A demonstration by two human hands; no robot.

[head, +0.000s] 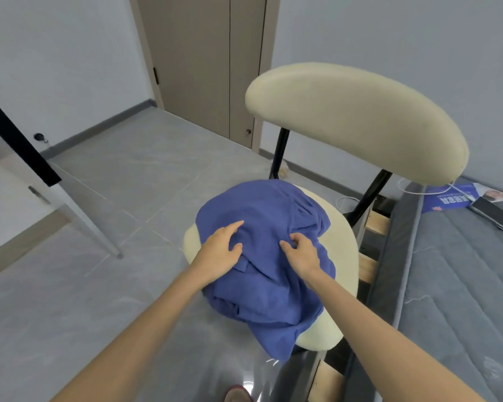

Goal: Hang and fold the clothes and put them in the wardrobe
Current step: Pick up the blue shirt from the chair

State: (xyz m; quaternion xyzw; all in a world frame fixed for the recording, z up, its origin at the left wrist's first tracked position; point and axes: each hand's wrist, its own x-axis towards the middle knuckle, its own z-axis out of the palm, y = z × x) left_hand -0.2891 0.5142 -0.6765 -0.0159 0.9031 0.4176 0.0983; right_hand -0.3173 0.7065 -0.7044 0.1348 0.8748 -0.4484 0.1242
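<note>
A crumpled blue garment (262, 288) lies heaped on the cream seat (343, 236) of a chair, one corner hanging over the front edge. My left hand (219, 248) rests on the left part of the heap with its fingers spread and mostly straight. My right hand (301, 250) sits just to the right of it, fingers curled into the cloth and pinching a fold. Both forearms reach in from the bottom of the view.
The chair's cream backrest (357, 120) stands behind the seat on black struts. A grey mattress (459, 280) on a slatted bed frame lies to the right, with a blue leaflet (447, 198) and a dark flat device on it. A white table leg (90, 221) stands left; closed wardrobe doors (204, 62) behind.
</note>
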